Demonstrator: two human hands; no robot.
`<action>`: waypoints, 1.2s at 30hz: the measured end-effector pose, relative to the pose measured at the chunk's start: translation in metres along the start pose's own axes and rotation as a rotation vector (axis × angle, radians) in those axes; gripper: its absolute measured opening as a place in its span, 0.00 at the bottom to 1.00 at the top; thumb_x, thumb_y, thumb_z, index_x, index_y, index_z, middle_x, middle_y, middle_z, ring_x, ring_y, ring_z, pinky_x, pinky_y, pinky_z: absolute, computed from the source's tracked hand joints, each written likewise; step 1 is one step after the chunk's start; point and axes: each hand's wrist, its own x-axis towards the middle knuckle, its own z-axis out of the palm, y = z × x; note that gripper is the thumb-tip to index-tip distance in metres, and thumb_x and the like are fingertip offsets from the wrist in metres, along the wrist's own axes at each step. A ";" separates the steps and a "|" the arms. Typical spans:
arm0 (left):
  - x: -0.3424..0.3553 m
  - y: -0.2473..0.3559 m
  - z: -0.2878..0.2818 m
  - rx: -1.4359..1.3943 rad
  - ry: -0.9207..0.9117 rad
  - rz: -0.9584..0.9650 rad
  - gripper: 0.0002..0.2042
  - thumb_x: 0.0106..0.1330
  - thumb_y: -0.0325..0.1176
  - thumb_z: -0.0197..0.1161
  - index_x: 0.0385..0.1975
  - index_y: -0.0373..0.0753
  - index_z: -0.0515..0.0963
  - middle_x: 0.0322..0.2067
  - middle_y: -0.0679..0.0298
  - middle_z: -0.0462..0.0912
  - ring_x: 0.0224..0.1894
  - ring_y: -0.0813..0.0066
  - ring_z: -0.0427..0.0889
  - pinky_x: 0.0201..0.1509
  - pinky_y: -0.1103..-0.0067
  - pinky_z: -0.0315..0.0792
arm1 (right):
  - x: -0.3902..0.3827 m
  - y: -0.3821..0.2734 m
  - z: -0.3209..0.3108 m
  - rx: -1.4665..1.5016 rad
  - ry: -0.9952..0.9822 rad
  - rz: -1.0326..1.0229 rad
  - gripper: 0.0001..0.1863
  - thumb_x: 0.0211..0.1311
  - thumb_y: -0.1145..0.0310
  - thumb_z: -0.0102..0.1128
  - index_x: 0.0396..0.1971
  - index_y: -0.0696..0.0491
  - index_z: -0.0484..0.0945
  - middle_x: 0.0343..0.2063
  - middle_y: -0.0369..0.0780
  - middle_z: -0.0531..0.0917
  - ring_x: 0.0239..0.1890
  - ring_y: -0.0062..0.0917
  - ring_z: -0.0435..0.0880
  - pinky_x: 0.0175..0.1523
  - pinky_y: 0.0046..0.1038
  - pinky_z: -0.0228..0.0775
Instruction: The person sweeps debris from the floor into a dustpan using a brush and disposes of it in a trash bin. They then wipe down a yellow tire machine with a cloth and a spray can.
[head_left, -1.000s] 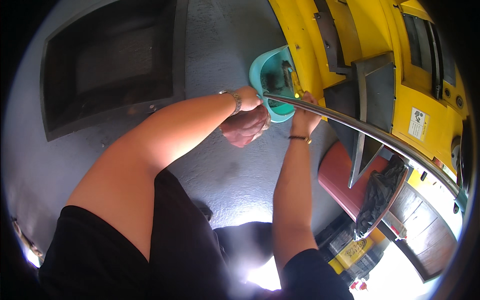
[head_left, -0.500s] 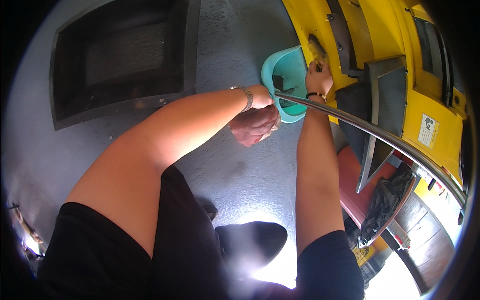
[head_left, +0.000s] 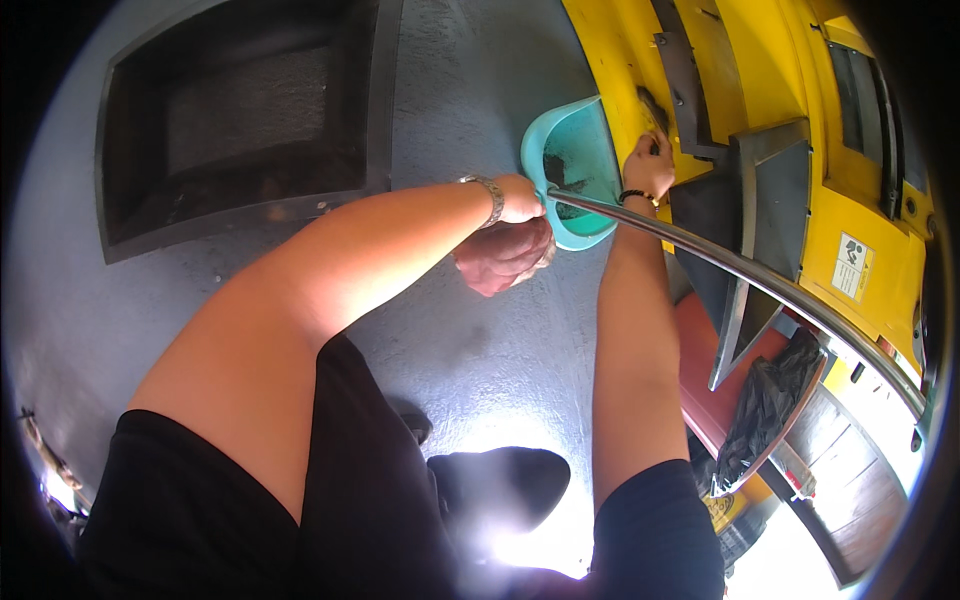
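At the foot of its metal handle [head_left: 720, 262], my left hand [head_left: 518, 198] is closed on a turquoise dustpan [head_left: 598, 160]. A crumpled reddish-pink cloth [head_left: 502, 256] hangs just below that hand; whether the fingers also grip it is hidden. Dark debris [head_left: 560, 172] lies inside the pan, whose open edge rests against a yellow machine panel [head_left: 625, 60]. Right of the pan, my right hand [head_left: 648, 172] is closed around a small brush [head_left: 653, 106]. Its dark bristly end touches or hovers just over the yellow panel; I cannot tell which.
A dark rectangular frame [head_left: 245, 200] lies on the grey floor [head_left: 470, 340] at left. Angled dark metal plates [head_left: 775, 200] jut from the yellow machine at right. Below them stands a red bin [head_left: 705, 365] with a black plastic bag [head_left: 765, 410]. My dark shoe [head_left: 505, 485] is near the bottom.
My right hand has shifted slightly right with the brush, whose bristly end has moved right and a little nearer along the yellow panel. My left hand and the dustpan have hardly moved.
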 end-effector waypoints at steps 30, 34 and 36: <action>-0.067 0.037 -0.014 0.404 0.052 0.015 0.25 0.63 0.47 0.61 0.47 0.28 0.76 0.38 0.43 0.84 0.44 0.47 0.84 0.49 0.61 0.77 | -0.213 -0.039 -0.142 0.439 0.074 0.341 0.16 0.66 0.70 0.57 0.52 0.59 0.78 0.41 0.48 0.83 0.44 0.34 0.84 0.50 0.31 0.74; -0.130 0.101 -0.034 0.455 0.327 0.270 0.29 0.59 0.50 0.68 0.52 0.33 0.72 0.35 0.50 0.85 0.34 0.56 0.87 0.33 0.68 0.81 | -0.261 -0.026 -0.185 0.412 -0.034 0.407 0.15 0.66 0.70 0.58 0.51 0.57 0.78 0.37 0.42 0.82 0.39 0.27 0.80 0.46 0.28 0.72; -0.140 0.123 -0.039 0.441 0.629 0.630 0.29 0.58 0.50 0.69 0.52 0.36 0.72 0.33 0.53 0.85 0.32 0.59 0.86 0.29 0.70 0.80 | -0.276 -0.022 -0.199 0.387 -0.085 0.387 0.14 0.67 0.71 0.58 0.51 0.56 0.78 0.33 0.34 0.80 0.31 0.14 0.75 0.38 0.20 0.69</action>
